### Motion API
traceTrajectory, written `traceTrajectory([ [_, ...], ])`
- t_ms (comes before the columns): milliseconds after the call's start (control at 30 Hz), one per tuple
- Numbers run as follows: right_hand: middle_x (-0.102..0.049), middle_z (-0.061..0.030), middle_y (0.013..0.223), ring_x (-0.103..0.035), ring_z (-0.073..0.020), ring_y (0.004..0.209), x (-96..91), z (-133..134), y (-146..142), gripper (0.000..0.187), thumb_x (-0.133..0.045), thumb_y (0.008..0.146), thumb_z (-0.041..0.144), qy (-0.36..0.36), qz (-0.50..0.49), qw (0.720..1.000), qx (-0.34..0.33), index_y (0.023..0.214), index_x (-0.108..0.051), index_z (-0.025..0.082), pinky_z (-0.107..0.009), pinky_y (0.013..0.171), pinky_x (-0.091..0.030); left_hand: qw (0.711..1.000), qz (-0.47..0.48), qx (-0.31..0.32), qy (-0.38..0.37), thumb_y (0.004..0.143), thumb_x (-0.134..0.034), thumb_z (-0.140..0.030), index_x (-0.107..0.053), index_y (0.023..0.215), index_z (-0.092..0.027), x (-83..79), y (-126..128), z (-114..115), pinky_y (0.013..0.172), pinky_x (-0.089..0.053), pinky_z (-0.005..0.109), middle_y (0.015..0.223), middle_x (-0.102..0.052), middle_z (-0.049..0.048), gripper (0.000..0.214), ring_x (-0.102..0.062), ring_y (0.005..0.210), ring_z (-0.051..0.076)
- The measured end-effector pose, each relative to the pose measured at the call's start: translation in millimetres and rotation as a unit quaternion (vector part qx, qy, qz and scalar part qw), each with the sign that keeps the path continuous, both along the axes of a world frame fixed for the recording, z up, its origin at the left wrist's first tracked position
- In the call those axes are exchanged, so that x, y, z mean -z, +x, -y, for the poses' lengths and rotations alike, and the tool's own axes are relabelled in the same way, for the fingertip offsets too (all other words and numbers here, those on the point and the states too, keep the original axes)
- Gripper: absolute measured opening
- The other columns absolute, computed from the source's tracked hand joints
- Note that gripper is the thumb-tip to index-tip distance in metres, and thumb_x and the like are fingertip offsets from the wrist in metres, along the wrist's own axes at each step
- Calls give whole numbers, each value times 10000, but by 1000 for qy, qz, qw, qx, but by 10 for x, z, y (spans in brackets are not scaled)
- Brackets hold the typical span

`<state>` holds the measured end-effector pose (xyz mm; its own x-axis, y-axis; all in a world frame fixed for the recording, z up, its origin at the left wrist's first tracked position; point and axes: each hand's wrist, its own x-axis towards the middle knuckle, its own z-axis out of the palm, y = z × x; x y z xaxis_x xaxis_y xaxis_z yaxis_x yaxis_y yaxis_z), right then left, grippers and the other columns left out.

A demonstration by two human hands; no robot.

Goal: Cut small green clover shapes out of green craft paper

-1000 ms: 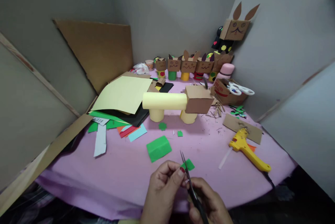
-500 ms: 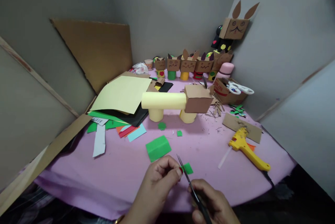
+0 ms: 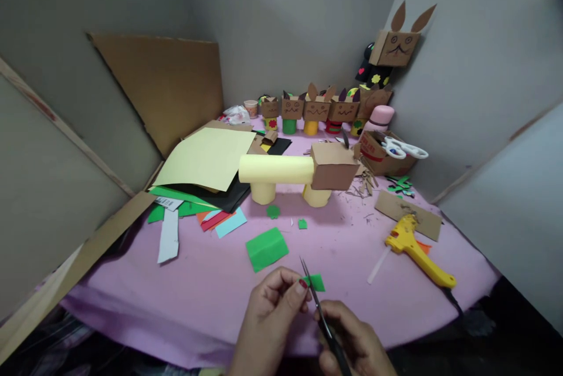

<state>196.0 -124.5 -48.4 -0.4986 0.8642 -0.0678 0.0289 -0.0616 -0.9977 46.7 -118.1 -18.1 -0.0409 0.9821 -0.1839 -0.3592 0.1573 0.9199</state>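
Observation:
My left hand (image 3: 273, 311) is closed in a pinch on a small piece of green paper (image 3: 317, 283), which shows on both sides of the scissor blades. In my right hand (image 3: 352, 338) are black-handled scissors (image 3: 317, 304), pointing away from me, their blades nearly together at the paper. Beyond my hands lie a larger green paper rectangle (image 3: 267, 249), a green paper flower (image 3: 273, 212) and a little green scrap (image 3: 302, 224). Farther back stands a pale yellow paper-tube animal body (image 3: 276, 169) with a cardboard box head (image 3: 334, 168).
At right lie a yellow glue gun (image 3: 413, 247), a cardboard strip (image 3: 422, 220) and white scissors (image 3: 402, 147) on a box (image 3: 382, 159). Paper sheets (image 3: 206, 156) are stacked at left. Several cardboard-headed figures (image 3: 316, 109) line the back of the pink-covered table (image 3: 189, 311).
My left hand has shifted slightly right and its thumb has turned, showing more green paper beside the blades. The scissors remain at the paper, tilted a little differently.

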Motion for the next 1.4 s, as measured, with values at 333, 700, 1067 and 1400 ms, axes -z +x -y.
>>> traceTrajectory([
  [333, -277, 67, 575, -223, -104, 504, -77, -34, 95, 477, -515, 739, 655, 61, 77, 995, -20, 921, -540, 215, -245, 465, -172, 997, -79, 10, 4, 761, -589, -266, -542, 604, -181, -142, -51, -7, 549, -310, 230, 569, -460, -43, 185, -390, 561, 122],
  [700, -321, 59, 600, -280, -112, 527, -185, -145, 223, 346, -553, 771, 527, 79, 109, 987, -90, 913, -519, 213, -233, 482, -239, 992, -85, 80, -41, 726, -629, -268, -567, 592, -179, -301, -151, -73, 522, -273, 221, 553, -472, -53, 171, -365, 525, 106],
  [1067, -496, 15, 659, -395, -126, 544, -176, -143, 243, 284, -585, 775, 414, 157, 132, 978, -47, 975, -567, 212, -223, 514, -349, 989, -135, 49, 14, 774, -608, -319, -561, 646, -179, -184, -107, -22, 560, -312, 226, 611, -466, -37, 196, -395, 591, 125],
  [1400, -476, 26, 667, -392, -117, 548, -210, -157, 281, 220, -553, 806, 347, 166, 145, 973, -67, 971, -566, 202, -217, 516, -332, 984, -139, 109, -26, 754, -602, -341, -537, 645, -178, -237, -175, -117, 515, -260, 226, 572, -415, -58, 207, -340, 538, 112],
])
